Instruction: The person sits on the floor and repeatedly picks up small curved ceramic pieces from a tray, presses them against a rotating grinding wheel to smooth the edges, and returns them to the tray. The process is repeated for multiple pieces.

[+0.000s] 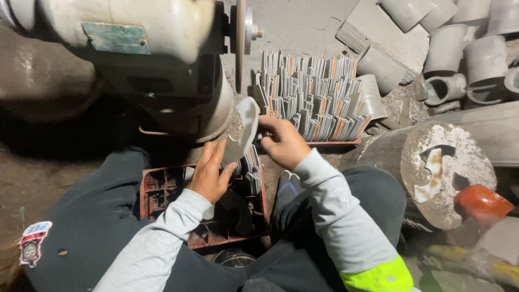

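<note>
My left hand (210, 174) holds the lower end of a flat, curved grey metal blade blank (244, 127), which rises toward the thin grinding wheel (240, 38) of a bench grinder (135, 48). My right hand (284, 141) grips near the blade's side, fingers curled against it, just in front of a red tray (335, 143) packed with several upright grey and orange blanks (313, 94). Below my left hand a red plastic crate (162, 189) holds a few more blanks.
Grey pipe fittings (448, 48) are piled at the upper right. A round wooden block (448, 167) with a blade-shaped piece on it stands to the right, an orange object (481, 203) beside it. My legs in dark trousers frame the crate; a shoe (289, 186) shows between them.
</note>
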